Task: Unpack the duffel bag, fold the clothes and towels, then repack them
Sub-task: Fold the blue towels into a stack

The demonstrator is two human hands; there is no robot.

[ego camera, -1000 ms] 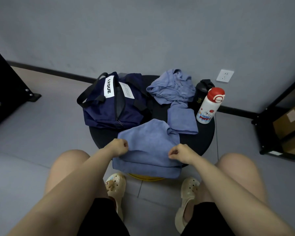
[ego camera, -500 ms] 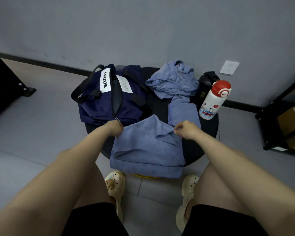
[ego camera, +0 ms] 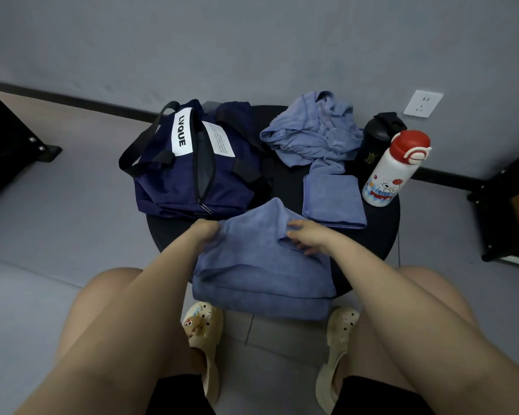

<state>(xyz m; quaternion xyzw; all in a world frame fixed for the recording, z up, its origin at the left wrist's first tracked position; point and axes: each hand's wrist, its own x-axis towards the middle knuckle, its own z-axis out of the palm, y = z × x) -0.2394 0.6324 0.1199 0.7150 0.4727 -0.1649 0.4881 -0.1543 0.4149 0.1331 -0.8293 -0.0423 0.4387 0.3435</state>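
A blue towel (ego camera: 261, 274) lies folded over on the near part of a round black table (ego camera: 375, 235), its front edge hanging off. My left hand (ego camera: 204, 232) grips the towel's far left corner. My right hand (ego camera: 307, 236) lies on the towel's far right part with fingers spread and straight. A navy duffel bag (ego camera: 189, 169) with a white LVQUE label stands unzipped at the table's left. A small folded blue towel (ego camera: 331, 202) lies right of centre. A crumpled blue garment (ego camera: 315, 133) sits at the back.
A white bottle with a red cap (ego camera: 393, 169) and a black bottle (ego camera: 378, 136) stand at the table's right. A black shelf frame (ego camera: 510, 205) is at the far right, black furniture (ego camera: 9, 145) at the left. My knees and beige clogs (ego camera: 204, 339) are below.
Both hands carried the towel's near edge away from me, folding it over toward the bag. My right hand has loosened from a fist to flat fingers on the cloth.
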